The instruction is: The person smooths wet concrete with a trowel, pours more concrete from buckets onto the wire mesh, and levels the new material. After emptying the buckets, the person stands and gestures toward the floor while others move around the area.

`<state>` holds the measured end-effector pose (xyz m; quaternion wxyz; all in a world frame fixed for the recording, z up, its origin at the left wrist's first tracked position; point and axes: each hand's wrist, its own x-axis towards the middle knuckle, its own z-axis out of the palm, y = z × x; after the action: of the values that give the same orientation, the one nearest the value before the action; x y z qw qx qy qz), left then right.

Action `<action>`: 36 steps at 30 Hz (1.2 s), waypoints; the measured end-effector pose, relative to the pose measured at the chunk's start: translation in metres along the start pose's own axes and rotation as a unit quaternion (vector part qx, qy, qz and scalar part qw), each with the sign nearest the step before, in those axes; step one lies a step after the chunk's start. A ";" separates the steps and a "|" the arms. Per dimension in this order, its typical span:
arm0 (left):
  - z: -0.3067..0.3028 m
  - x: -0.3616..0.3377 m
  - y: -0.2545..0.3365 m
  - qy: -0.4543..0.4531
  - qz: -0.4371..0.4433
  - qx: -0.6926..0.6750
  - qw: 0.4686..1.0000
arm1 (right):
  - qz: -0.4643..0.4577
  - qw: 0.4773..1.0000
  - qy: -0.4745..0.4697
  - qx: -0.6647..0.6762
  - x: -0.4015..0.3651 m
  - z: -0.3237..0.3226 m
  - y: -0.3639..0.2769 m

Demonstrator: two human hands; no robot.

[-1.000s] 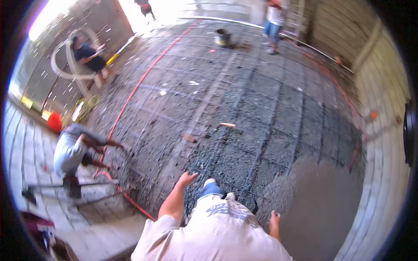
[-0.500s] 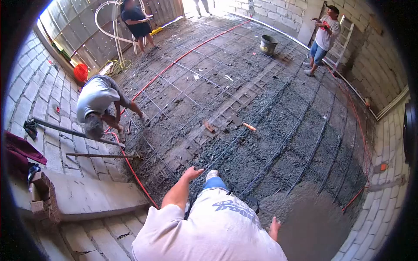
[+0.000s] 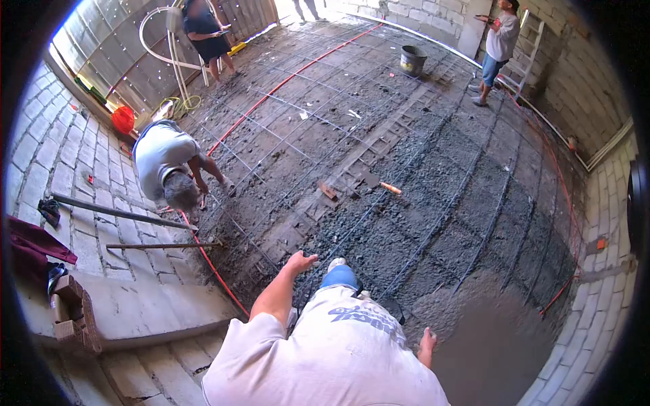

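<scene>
My left hand (image 3: 300, 261) is held out in front of me above the rough gravelly floor, its fingers partly spread and nothing visible in it. Low at my right side, my right hand (image 3: 427, 340) hangs beside the smooth wet concrete (image 3: 494, 352); its fingers point up and I see nothing held. A trowel (image 3: 391, 188) with an orange handle lies farther ahead on the coarse wet concrete mix (image 3: 426, 210). Close to it is a small brown block (image 3: 328, 191). One shoe (image 3: 336, 262) of mine shows below the left hand.
Rebar (image 3: 467, 183) runs in a grid across the floor. A red hose (image 3: 271, 95) crosses on the left. One person (image 3: 169, 159) bends there; others stand near the gate and the ladder (image 3: 528, 61). A bucket (image 3: 413, 59) stands at the back. Bars (image 3: 122, 211) lean left.
My view has shifted slightly. The bending person has moved a little to the right, and the person by the ladder has turned. My hands stay nearly in place.
</scene>
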<state>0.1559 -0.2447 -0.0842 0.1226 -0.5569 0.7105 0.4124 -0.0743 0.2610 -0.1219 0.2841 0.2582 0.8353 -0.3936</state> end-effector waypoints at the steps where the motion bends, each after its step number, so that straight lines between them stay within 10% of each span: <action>1: -0.004 -0.004 0.005 -0.007 0.002 0.006 1.000 | -0.013 1.000 0.009 -0.019 0.004 0.002 0.006; 36: -0.041 0.076 0.012 -0.053 0.071 0.023 0.996 | 0.045 0.999 0.003 0.006 -0.063 0.031 0.004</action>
<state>0.1304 -0.3264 -0.1019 0.1437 -0.4792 0.7502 0.4324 -0.0185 0.2252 -0.0980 0.2970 0.2984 0.8214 -0.3848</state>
